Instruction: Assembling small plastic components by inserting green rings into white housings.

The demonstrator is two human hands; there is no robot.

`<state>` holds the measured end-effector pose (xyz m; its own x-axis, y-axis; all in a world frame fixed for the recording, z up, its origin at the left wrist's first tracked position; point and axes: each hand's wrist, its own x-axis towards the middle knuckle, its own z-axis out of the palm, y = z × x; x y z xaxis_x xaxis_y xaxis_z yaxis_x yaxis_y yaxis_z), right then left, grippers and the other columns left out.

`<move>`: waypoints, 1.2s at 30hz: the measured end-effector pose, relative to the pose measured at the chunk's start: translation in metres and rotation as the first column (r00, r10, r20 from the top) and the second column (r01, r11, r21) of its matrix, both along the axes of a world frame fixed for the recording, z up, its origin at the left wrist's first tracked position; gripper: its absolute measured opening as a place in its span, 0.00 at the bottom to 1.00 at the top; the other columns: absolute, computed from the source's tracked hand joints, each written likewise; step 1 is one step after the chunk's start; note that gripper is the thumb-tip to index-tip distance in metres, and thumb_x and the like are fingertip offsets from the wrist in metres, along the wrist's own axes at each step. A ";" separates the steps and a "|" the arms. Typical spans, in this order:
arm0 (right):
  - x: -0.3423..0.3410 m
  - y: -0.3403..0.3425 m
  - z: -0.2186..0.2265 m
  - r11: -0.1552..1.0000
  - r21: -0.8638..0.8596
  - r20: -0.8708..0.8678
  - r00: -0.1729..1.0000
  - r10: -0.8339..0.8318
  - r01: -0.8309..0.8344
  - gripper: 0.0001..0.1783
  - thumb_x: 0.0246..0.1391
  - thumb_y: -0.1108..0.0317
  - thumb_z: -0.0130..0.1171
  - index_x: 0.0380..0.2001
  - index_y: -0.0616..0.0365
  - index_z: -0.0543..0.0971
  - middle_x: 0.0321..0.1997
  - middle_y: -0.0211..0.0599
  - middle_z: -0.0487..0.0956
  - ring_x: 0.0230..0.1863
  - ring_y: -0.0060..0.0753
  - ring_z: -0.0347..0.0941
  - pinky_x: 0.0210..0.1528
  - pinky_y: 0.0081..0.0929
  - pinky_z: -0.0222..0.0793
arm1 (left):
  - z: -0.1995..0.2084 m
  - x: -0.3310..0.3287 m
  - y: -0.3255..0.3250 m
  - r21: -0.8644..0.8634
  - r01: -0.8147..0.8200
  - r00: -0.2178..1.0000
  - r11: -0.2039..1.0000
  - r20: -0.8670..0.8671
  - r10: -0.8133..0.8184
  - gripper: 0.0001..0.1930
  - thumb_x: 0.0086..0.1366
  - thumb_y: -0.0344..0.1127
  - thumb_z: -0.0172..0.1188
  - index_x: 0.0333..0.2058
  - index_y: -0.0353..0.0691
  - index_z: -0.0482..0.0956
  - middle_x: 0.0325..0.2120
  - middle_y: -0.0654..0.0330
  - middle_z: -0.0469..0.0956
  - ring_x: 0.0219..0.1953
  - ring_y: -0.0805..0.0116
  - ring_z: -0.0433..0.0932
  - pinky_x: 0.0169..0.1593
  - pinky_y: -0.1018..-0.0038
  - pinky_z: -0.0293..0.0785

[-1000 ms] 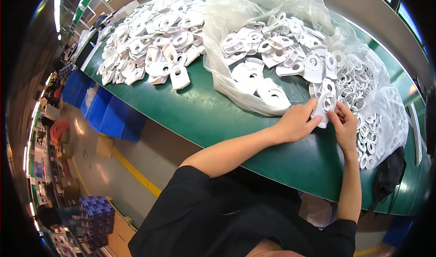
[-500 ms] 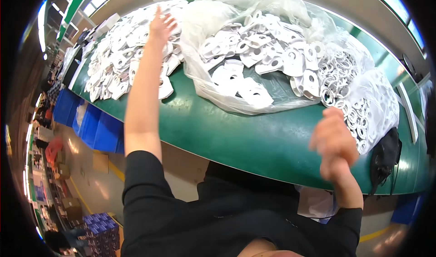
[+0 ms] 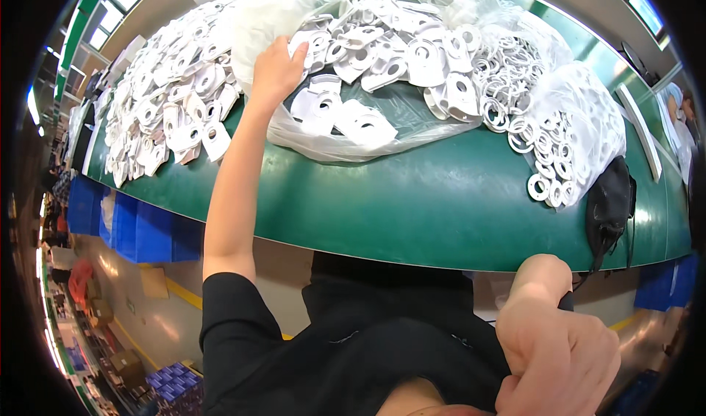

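Note:
My left hand [image 3: 278, 72] reaches over the near left rim of a clear plastic bag [image 3: 353, 151]. Its fingers are apart and bent down at the edge of the white ring-ended flat parts [image 3: 360, 37] in the bag; no part is seen lifted. Left of it lies a large heap of similar white parts [image 3: 165, 100]. My right hand [image 3: 559, 350] is raised close to me at the lower right, off the table's near edge. Its fingers are curled in, and whatever they may hold is hidden.
Everything lies on a green table [image 3: 412, 210]. White rings [image 3: 540, 140] spill from a second plastic bag [image 3: 592, 115] on the right, beside a black cloth pouch [image 3: 610, 203] and a white strip [image 3: 638, 133]. Blue bins [image 3: 140, 228] stand below the left edge.
My left hand has moved right from the left heap to the bag's rim. My right hand has come from above the table down toward me. The view has shifted a little.

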<state>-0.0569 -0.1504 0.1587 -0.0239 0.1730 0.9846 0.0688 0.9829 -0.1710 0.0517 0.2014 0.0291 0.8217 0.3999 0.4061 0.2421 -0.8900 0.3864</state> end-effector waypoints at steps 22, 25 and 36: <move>-0.008 -0.003 -0.016 0.948 0.173 -0.024 0.963 -0.268 0.268 0.22 0.60 0.69 0.47 0.10 0.50 0.68 0.13 0.23 0.66 0.18 0.20 0.69 0.30 0.21 0.72 | -0.020 -0.015 -0.126 -0.004 0.316 0.948 0.949 0.023 -0.316 0.16 0.50 0.30 0.66 0.38 0.41 0.72 0.45 0.54 0.70 0.49 0.55 0.70 0.56 0.48 0.59; -0.012 -0.005 -0.016 0.943 0.104 -0.068 0.948 -0.310 0.316 0.21 0.59 0.67 0.49 0.11 0.50 0.69 0.14 0.23 0.68 0.19 0.21 0.69 0.29 0.21 0.72 | -0.022 -0.015 -0.138 0.056 0.337 0.910 0.940 0.239 -0.340 0.20 0.49 0.25 0.65 0.42 0.39 0.72 0.46 0.50 0.69 0.47 0.51 0.71 0.55 0.56 0.63; 0.124 -0.061 -0.052 -0.309 -0.485 0.621 0.074 -0.781 0.818 0.15 0.40 0.67 0.68 0.31 0.63 0.77 0.31 0.36 0.77 0.33 0.36 0.72 0.40 0.27 0.68 | -0.004 -0.027 -0.162 -0.504 0.636 0.741 0.584 0.610 -0.281 0.19 0.60 0.34 0.47 0.49 0.31 0.66 0.45 0.41 0.73 0.44 0.49 0.76 0.50 0.61 0.72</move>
